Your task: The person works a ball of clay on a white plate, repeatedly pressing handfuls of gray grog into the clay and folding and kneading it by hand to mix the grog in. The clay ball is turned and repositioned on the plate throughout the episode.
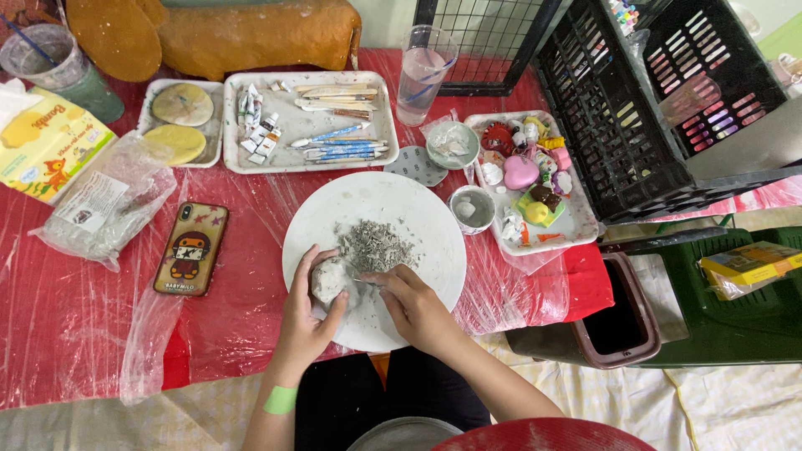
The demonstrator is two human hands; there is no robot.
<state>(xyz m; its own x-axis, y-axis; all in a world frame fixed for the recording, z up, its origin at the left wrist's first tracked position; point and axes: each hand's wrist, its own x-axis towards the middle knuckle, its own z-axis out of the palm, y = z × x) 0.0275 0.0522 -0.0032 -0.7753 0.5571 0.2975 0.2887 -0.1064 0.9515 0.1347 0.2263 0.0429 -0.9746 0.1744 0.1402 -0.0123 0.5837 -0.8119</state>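
A round white board [418, 217] lies on the red, plastic-covered table. A heap of grey clay shavings [373, 245] sits near its middle. My left hand [305, 321] grips a pale grey clay lump [330, 278] at the board's near left. My right hand [413, 305] is closed just right of the lump, pinching a thin tool whose tip touches the clay; most of the tool is hidden by my fingers.
A white tray of sculpting tools and paint tubes [309, 121] lies behind the board. A phone [190, 248] lies to the left, and a tray of small coloured figures [535, 179] to the right. Black crates [652, 92] stand at the far right. A cup of water [424, 73] stands at the back.
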